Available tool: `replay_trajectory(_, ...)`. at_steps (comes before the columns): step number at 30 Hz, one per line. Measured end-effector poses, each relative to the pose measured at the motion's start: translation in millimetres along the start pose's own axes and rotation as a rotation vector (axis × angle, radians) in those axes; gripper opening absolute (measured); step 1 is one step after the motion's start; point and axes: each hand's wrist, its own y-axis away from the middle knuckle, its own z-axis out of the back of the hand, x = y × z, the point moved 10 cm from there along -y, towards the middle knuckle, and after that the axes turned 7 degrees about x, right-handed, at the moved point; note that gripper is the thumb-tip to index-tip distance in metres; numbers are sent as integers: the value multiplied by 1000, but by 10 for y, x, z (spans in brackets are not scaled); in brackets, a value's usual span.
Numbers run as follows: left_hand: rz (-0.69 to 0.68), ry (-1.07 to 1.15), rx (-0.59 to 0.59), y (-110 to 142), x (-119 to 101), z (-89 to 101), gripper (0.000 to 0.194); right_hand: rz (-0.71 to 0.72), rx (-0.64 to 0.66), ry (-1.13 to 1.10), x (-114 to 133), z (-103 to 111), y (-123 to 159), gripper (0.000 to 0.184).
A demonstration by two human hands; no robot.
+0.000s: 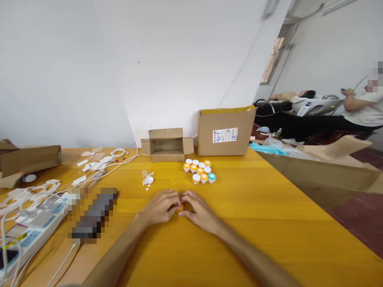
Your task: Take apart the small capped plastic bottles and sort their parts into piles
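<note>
Between my two hands, low over the yellow table [257, 223], is a small orange round piece [180, 208], mostly covered by fingers. My left hand [161, 206] grips it from the left with thumb and fingers pinched. On the other side, the thumb and fingertips of my right hand [199, 211] close on the same piece. Beyond them stands a cluster of small round plug-like pieces with white, orange and teal rims, including a teal-rimmed one [212, 177]. To the left lie a white round cap [150, 180] and several tiny white parts.
An open small carton [166, 145] and a closed cardboard box [226, 131] stand by the wall. At left are a pixelated dark device [97, 215], a power strip [32, 235], cables, paper scraps and another carton [30, 159]. A person [363, 105] sits at far right.
</note>
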Motion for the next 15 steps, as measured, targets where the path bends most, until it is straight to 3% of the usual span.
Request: replay_trajectory(15, 47, 113, -40, 29, 71, 58, 10, -13, 4, -7, -18, -15, -3, 20)
